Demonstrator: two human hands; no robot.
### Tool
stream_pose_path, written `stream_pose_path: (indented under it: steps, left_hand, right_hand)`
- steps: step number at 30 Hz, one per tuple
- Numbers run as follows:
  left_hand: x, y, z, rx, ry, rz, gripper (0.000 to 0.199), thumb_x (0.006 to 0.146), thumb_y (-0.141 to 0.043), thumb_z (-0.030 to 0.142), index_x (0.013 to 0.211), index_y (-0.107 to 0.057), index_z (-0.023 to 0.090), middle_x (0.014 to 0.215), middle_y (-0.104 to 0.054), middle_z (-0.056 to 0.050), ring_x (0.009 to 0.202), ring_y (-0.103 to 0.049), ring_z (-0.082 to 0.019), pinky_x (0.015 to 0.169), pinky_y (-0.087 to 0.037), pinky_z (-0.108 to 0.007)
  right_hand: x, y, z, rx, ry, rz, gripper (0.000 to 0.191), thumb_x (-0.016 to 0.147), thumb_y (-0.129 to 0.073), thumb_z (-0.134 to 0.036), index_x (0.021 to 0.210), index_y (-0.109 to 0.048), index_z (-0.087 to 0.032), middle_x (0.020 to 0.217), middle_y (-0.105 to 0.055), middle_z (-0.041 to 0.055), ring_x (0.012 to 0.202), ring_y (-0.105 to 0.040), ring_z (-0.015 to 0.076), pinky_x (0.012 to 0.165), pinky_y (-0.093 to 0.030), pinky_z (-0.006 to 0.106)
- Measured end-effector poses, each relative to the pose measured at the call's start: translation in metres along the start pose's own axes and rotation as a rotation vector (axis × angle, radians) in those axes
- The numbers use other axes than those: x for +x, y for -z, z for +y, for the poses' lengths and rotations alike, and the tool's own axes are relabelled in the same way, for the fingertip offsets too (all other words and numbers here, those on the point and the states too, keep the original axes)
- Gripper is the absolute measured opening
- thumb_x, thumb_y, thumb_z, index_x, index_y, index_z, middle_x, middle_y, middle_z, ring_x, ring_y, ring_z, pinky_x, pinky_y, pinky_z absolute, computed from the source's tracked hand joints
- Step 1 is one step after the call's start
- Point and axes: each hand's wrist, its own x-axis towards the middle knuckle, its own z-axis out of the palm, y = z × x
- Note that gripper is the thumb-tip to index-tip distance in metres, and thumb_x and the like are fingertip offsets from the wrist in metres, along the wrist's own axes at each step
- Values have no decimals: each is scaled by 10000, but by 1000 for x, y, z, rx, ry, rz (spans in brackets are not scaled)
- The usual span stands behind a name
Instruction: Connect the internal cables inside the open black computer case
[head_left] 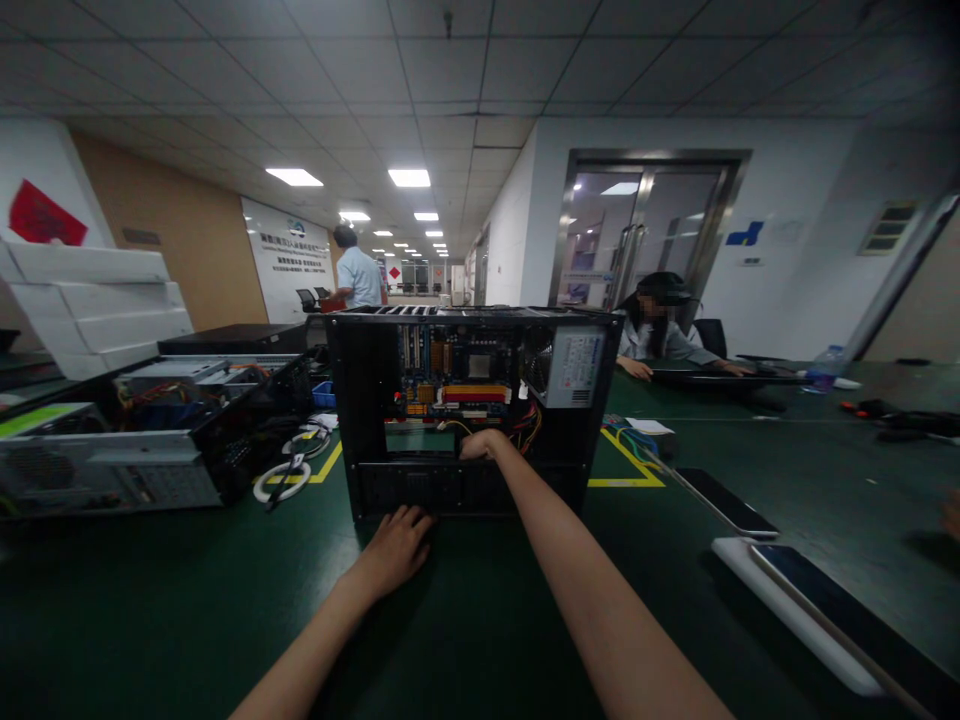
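Upright on the table stands an open black computer case point(341, 420), its inside facing me. Within it I see a motherboard point(424, 365), red and yellow memory modules point(476, 395), a power supply point(577, 368) at the upper right and loose coloured cables point(531, 428). My right hand point(481, 445) reaches into the lower middle of the case, below the motherboard. Its fingers look curled together, and what they hold, if anything, is hidden; a thin pale wire passes close by. My left hand point(397, 548) rests on the table against the case's lower front edge, fingers spread.
Another opened computer case point(150, 460) lies at left, with coiled white cables point(289, 475) beside it. White boxes point(112, 300) are stacked behind. At right are phones point(727, 500) and a white slab point(795, 610). A co-worker point(660, 335) sits across; another person point(360, 270) stands farther back.
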Motion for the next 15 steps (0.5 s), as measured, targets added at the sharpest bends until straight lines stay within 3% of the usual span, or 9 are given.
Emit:
stream_pose_path:
  steps: [7,11,15]
  left_hand:
    - [0,-3,-1,4,20,-3,347,776,-368,274,1123,-384,269,1111,-422,-43,1041,-370,-217,857,-314,-391]
    - [0,-1,-1,-5,20,-14,352,771,-376,273,1123,-382,268,1121,-415,-43,1050,-362,-218,860,-313,-390]
    - [0,2,1,-3,19,-15,343,774,-369,275,1116,-391,262,1113,-421,-44,1039,-372,-215,849,-324,-379]
  right_hand:
    - [-4,4,0,-352,2,19,152,659,-502,-168,755,-574,-75,547,-551,16,507,-545,131,549,-454,263]
    - [-4,5,0,-361,11,49,165,640,-527,-184,754,-589,-83,598,-570,30,538,-551,141,547,-449,263]
    - [-14,4,-2,-212,47,157,100,659,-530,-171,719,-572,-103,556,-541,-1,494,-512,103,509,-425,222]
